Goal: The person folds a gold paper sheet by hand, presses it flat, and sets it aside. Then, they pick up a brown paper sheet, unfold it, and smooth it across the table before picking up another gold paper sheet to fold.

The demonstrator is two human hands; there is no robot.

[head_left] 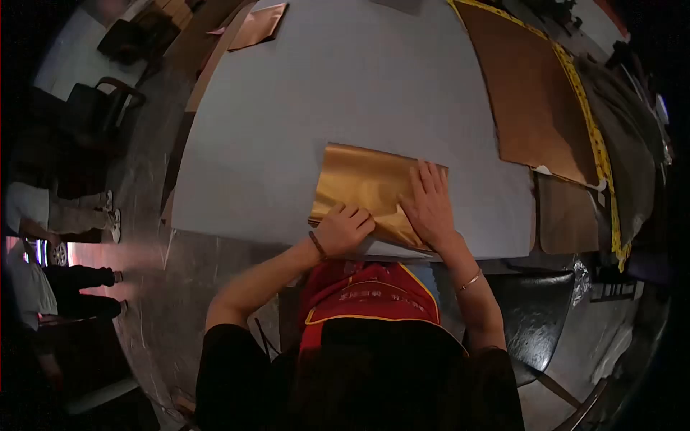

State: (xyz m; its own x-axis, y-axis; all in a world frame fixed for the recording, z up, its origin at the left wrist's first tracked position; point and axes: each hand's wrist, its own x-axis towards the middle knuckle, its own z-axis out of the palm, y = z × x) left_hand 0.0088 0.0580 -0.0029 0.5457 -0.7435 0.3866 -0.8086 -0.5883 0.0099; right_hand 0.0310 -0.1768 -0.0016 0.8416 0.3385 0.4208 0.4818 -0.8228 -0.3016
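A shiny gold foil sheet [359, 179] lies near the front edge of the grey-covered table, its near edge folded or curled. My left hand [345, 228] has its fingers bent over the near left part of this sheet, pinching the edge; the thumb is hidden. Flat on the sheet's right side rests my right hand [431, 205], fingers stretched out and slightly spread.
A copper-coloured foil piece [259, 27] lies at the table's far left corner. Brown cardboard [532, 93] with yellow tape borders the right side. A black chair [539, 316] stands close on my right. Other people [50, 215] are at the left.
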